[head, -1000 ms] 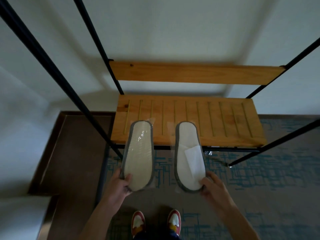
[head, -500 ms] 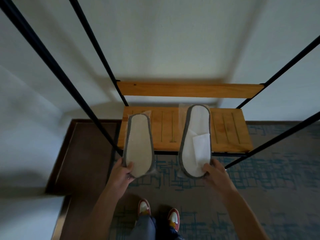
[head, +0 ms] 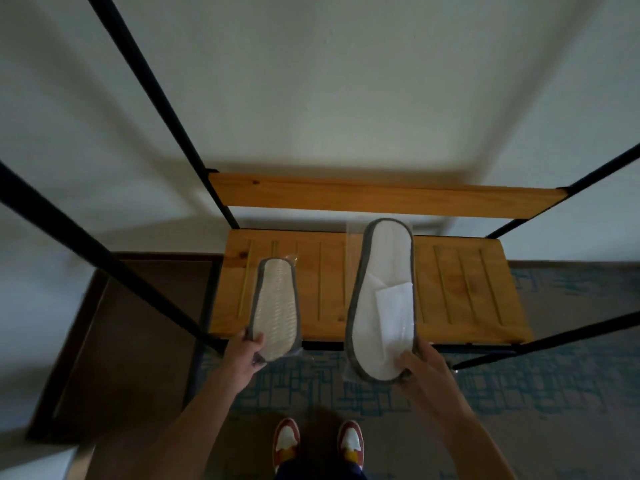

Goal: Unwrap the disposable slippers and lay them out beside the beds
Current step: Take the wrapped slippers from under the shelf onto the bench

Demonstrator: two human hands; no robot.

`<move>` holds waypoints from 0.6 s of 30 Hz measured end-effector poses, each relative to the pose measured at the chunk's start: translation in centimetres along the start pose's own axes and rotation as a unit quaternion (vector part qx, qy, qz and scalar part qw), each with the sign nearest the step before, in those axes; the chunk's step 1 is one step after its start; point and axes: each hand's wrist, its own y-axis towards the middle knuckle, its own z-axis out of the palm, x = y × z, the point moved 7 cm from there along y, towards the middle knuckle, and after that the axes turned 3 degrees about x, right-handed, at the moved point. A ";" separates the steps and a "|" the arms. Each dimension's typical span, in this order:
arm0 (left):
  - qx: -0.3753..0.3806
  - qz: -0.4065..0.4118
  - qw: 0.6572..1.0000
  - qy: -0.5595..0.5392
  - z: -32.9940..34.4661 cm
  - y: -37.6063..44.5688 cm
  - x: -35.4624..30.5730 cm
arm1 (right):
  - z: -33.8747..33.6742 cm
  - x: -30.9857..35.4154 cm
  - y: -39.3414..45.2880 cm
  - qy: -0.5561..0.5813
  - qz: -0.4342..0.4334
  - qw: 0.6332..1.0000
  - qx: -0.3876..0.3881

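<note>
Wrapped slippers (head: 381, 299) before slatted rack (head: 460, 289)

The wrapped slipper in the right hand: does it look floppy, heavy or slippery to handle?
The wrapped slipper is probably fairly stiff and light: the right hand pinches only one end, yet it stands out straight without drooping. Its clear plastic wrap looks glossy, so it may be slippery. The left hand holds the other slipper the same way.

A guest bedroom, likely a hotel: slatted wooden luggage bench (head: 460, 289), patterned carpet (head: 554, 382), wrapped disposable slippers (head: 381, 299).
</note>
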 end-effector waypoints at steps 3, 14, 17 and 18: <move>-0.026 -0.021 0.999 -0.019 0.1 4.1 0.9 | -0.8 -0.8 3.4 -0.009 0.009 1.000 -0.012; -0.083 -0.016 0.996 0.010 -0.8 12.9 5.1 | -2.7 -2.3 7.9 -0.047 0.013 0.999 0.008; -0.116 -0.018 0.992 0.042 -1.5 13.3 5.0 | -2.6 -1.9 7.7 -0.050 0.019 0.999 0.010; -0.118 -0.025 0.992 0.045 -1.6 13.3 4.9 | -2.6 -1.6 7.5 -0.051 0.021 0.998 0.012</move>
